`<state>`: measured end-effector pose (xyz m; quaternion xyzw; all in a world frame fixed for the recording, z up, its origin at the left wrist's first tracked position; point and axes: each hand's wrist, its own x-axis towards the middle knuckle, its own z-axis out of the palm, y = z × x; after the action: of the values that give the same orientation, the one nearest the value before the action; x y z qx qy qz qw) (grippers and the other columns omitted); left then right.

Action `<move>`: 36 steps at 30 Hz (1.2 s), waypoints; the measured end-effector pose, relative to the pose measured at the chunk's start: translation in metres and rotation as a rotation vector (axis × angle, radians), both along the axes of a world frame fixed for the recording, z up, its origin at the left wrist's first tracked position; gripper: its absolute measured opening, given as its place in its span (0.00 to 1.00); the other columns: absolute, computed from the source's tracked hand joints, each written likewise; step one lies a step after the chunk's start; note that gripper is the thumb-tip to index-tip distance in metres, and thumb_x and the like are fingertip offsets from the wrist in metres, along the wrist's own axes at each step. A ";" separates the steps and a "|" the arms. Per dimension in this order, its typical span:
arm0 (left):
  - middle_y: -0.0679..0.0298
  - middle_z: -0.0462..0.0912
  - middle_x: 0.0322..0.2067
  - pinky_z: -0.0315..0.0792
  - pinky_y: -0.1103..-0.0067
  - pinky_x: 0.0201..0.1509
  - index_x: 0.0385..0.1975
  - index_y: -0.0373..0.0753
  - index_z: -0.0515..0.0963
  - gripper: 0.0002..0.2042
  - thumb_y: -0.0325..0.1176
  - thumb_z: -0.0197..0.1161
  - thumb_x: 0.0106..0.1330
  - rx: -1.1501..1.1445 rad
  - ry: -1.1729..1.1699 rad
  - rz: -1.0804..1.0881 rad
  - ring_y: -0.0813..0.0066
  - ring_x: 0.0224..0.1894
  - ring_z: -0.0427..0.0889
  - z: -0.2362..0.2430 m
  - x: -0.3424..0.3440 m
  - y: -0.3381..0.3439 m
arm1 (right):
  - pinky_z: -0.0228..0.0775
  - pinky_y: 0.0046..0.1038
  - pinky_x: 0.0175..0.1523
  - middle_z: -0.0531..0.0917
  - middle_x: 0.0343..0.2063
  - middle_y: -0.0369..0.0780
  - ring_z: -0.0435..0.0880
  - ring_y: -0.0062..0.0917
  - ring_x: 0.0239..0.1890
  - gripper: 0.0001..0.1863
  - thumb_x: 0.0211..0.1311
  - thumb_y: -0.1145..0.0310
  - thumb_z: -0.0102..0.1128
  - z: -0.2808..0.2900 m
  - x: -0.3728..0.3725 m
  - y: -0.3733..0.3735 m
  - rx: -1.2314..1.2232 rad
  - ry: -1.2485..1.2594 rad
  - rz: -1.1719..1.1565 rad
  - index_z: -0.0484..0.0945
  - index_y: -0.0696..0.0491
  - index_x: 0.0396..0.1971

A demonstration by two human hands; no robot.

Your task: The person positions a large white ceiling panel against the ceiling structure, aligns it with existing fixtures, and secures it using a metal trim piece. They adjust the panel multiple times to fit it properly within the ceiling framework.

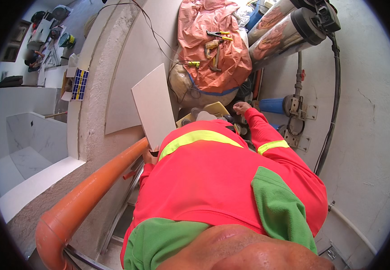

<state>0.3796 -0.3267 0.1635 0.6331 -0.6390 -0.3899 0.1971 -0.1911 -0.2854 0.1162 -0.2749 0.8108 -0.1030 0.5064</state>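
My left hand (149, 157) is at the bottom edge of a tilted white board (151, 105), beside an orange pipe (96, 182), mostly hidden by my red-sleeved body, so its grip is unclear. My right hand (241, 108) hangs with curled fingers at the right of a yellow crate (215, 107) full of grey and black pieces, near a blue filter housing (271, 105); anything within its fingers is too small to make out. Above the crate, an orange tarp (192, 27) carries a drill (212, 45), a hammer (215, 63) and other yellow-handled tools.
Large cylinders (285, 38) lean at upper right along a wall with pipes and cables (337, 90). Orange pipe and a metal ladder (123, 216) run down my left. Beyond a ledge (46, 177), a person (32, 60) is among tools and buckets, with a marble-lined recess (30, 139) below.
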 end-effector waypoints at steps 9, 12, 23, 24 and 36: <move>0.55 0.84 0.26 0.73 0.72 0.31 0.43 0.35 0.80 0.16 0.39 0.67 0.61 0.263 -0.225 -0.032 0.72 0.24 0.80 -0.018 0.009 -0.009 | 0.74 0.26 0.32 0.86 0.40 0.36 0.85 0.22 0.35 0.22 0.65 0.55 0.62 0.008 0.004 0.014 0.013 -0.047 0.017 0.79 0.51 0.54; 0.51 0.85 0.30 0.75 0.70 0.35 0.44 0.35 0.79 0.17 0.41 0.66 0.62 0.170 -0.161 -0.037 0.63 0.30 0.85 -0.015 0.009 -0.016 | 0.74 0.26 0.33 0.86 0.39 0.36 0.86 0.22 0.35 0.21 0.65 0.55 0.62 0.010 0.007 0.019 0.024 -0.040 0.005 0.80 0.52 0.53; 0.47 0.85 0.38 0.77 0.61 0.43 0.47 0.38 0.79 0.17 0.42 0.63 0.65 0.118 -0.298 -0.159 0.47 0.41 0.84 0.035 -0.012 -0.035 | 0.78 0.30 0.40 0.86 0.38 0.40 0.86 0.27 0.35 0.17 0.66 0.61 0.61 -0.089 -0.025 0.059 -0.305 -0.034 0.103 0.81 0.56 0.49; 0.47 0.85 0.37 0.77 0.61 0.43 0.47 0.38 0.79 0.17 0.43 0.63 0.65 0.131 -0.322 -0.151 0.46 0.41 0.84 0.031 -0.012 -0.036 | 0.78 0.31 0.41 0.86 0.38 0.40 0.86 0.28 0.34 0.16 0.66 0.63 0.61 -0.101 -0.026 0.055 -0.336 0.004 0.127 0.81 0.57 0.48; 0.46 0.84 0.36 0.76 0.59 0.42 0.50 0.43 0.80 0.19 0.46 0.62 0.64 -0.046 -0.094 -0.091 0.44 0.41 0.83 0.008 -0.034 -0.078 | 0.75 0.25 0.35 0.86 0.30 0.38 0.82 0.20 0.28 0.15 0.62 0.62 0.65 -0.006 -0.038 -0.007 -0.194 0.023 -0.043 0.85 0.55 0.44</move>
<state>0.3458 -0.4050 0.1710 0.6163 -0.6844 -0.3535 0.1637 -0.2296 -0.2928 0.1098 -0.3062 0.8086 -0.1889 0.4656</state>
